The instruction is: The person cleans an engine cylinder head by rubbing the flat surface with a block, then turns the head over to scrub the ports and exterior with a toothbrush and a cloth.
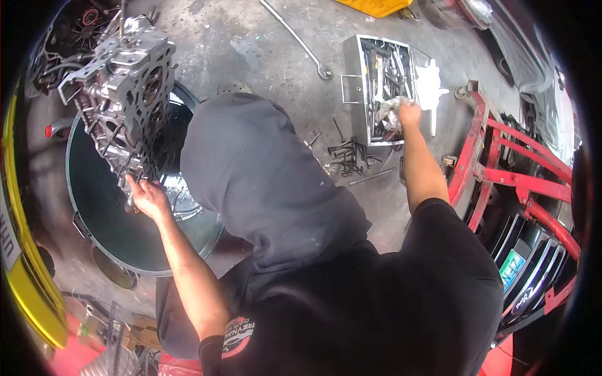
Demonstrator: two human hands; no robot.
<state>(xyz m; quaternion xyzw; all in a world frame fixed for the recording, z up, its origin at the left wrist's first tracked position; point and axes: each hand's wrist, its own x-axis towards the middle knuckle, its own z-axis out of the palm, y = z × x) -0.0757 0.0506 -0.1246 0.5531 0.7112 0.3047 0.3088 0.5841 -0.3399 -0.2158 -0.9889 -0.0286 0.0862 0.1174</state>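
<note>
Yellow painted car bumper, left edge, bearing a white plate with dark letters. Red tubular steel frame, right. Beside it, black car front with chrome-barred grille, green-and-white plate, oval Ford badge. Grey sheeting, upper right, apparently plastic. Bright yellow item, top edge.

1. Hands: two; left hand at 9 o'clock, right hand at 2.
2. Metal engine part: one, at 10 o'clock.
3. Round tub: one, at 9.
4. Toolbox: one, toward 1; tools inside too jumbled to tally.
5. Rag: one, at 2.
6. Long-handled ratchet: one, at 12.
7. Bolts: loose pile at 2; many, overlapping, no firm count.
8. Number plates: two; one at 9, one at 4.
9. Shirt logo: one, at 7.
</note>
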